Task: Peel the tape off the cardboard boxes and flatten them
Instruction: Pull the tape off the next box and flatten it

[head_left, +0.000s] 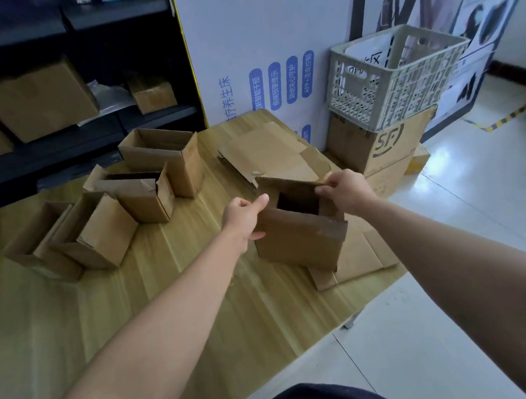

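Both hands, left hand (244, 217) & right hand (344, 192), grip open box (296, 228) by top flaps nr table (103, 325) right edge; light, bendy cardboard, prob. folds easily.

Crate, board and shelving
A grey lattice crate (359, 96) stands against a white printed board (246, 31); dark shelving (43, 153) stands behind the wooden surface (67, 314).

Parcel storeroom — shelving (59, 31) stacked with boxes (38, 99), plastic crate (397, 76).

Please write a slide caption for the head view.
Left hand and right hand hold an open box over flattened cardboard.
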Motion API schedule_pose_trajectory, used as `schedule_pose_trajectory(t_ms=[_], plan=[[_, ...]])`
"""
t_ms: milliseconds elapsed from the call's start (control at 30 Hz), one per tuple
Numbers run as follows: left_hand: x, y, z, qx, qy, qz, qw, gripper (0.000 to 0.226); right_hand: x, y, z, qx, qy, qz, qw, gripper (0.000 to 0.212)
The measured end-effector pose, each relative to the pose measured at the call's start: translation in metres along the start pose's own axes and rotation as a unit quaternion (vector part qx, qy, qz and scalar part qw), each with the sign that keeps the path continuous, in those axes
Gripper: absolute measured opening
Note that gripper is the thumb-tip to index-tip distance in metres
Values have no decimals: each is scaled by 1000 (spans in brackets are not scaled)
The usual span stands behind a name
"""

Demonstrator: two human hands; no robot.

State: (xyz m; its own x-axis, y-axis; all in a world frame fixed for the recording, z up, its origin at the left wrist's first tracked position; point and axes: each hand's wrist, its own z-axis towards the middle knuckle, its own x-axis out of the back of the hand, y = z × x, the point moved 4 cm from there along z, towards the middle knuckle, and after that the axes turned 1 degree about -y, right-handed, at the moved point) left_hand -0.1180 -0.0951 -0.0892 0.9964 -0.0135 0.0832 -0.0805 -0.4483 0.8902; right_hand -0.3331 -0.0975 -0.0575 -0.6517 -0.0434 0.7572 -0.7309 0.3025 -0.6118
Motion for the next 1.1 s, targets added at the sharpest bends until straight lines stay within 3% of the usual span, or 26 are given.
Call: schedule_pose_trajectory(t_ms=[67,133,233,300,500,633,800,967,1033,1100], plan=[[1,3,-1,26,-1,-1,1000,26,4,-1,-2,12,38,14,999,32],[2,6,0,40,13,65,997,27,10,-8,-6,25,78,14,997,31],[2,18,-1,75,22,176,981,78,14,-25,-9,51,123,-5,991,28],[6,28,0,61,36,236,969,94,14,-37,-14,76,148,-16,986,28],[15,39,0,-36,107,349,930,45,9,-49,-25,90,175,-7,980,28],[23,30,3,-98,118,167,974,26,10,-38,-23,35,185,56,981,35],[27,19,2,-145,148,21,978,30,5,-23,-23,-77,151,115,979,78],[25,22,2,-148,151,-85,974,37,5,-23,-25,-93,164,117,975,48],[26,18,6,-147,156,-112,970,36,6,-28,-25,-75,154,112,979,51],[24,16,8,-149,158,-135,967,34,7,-33,-25,-62,152,98,982,68]])
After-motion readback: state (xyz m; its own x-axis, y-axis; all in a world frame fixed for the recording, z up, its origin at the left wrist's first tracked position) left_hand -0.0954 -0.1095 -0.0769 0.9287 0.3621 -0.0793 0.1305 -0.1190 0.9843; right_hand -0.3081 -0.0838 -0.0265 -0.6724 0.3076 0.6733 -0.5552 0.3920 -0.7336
